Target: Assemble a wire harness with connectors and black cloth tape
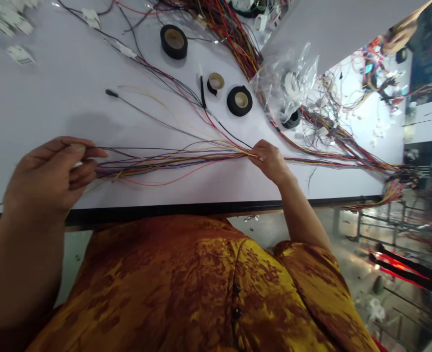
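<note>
A bundle of thin coloured wires [175, 161] stretches low over the white table between my two hands. At its left end my left hand [60, 171] is closed, with wire ends pinched between thumb and fingers; a small white piece shows among the fingers. Farther right, my right hand [269, 159] is wrapped round the bundle, which runs on to the right past it. A grey wire with a black tip [111, 93] and a wire with a black sleeve [203, 93] branch away from the bundle near my right hand.
Black tape rolls [174, 42] lie beyond the bundle, near a clear plastic bag [291, 83]. White connectors [21, 55] sit at the far left. A thick wire harness [234, 39] crosses the back. Another person's hand [399, 36] is at the upper right. The table's black edge [172, 209] runs before me.
</note>
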